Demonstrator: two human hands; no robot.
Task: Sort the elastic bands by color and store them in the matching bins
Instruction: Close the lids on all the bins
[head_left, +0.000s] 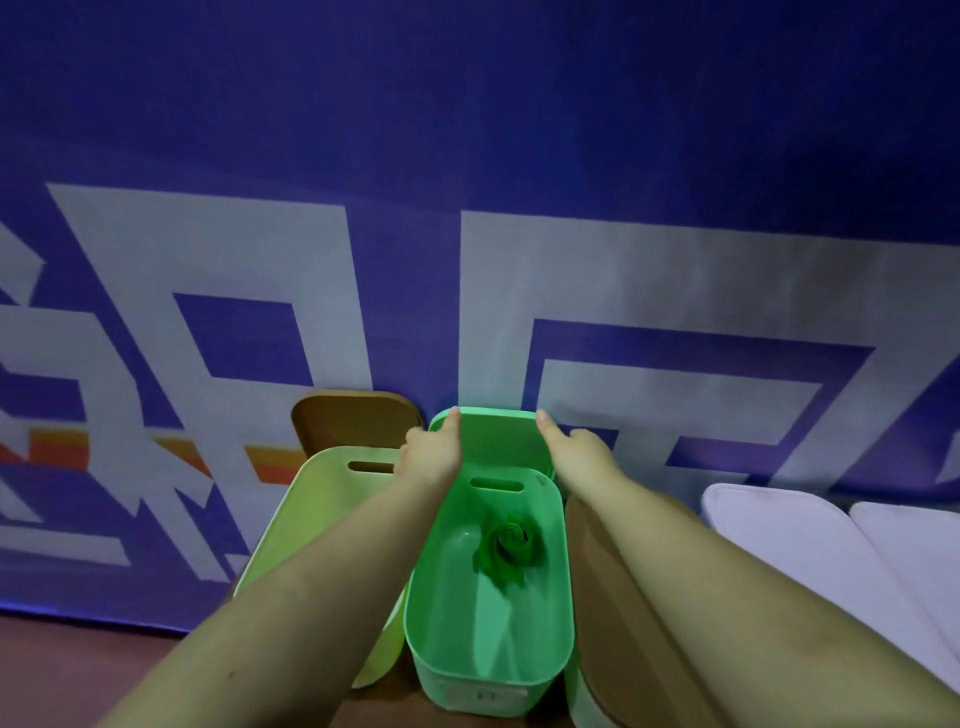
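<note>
Blue banner (467, 156) with white blocks filled the back, its edges cut off. White trays (810, 551) lay right, cropped by the frame. Green bin (488, 660) sat centre, open, a rolled green band (511, 540) inside near its far end. Yellow-green bin (311, 519) touched its left side, mostly hidden by the forearm. Brown lid (613, 597) lay right of it, another brown lid (353, 415) behind. Left hand (431, 449) and right hand (576, 452), apart, gripped the green lid (493, 436) by its side edges, tilted at the far rim; fingers hidden.
</note>
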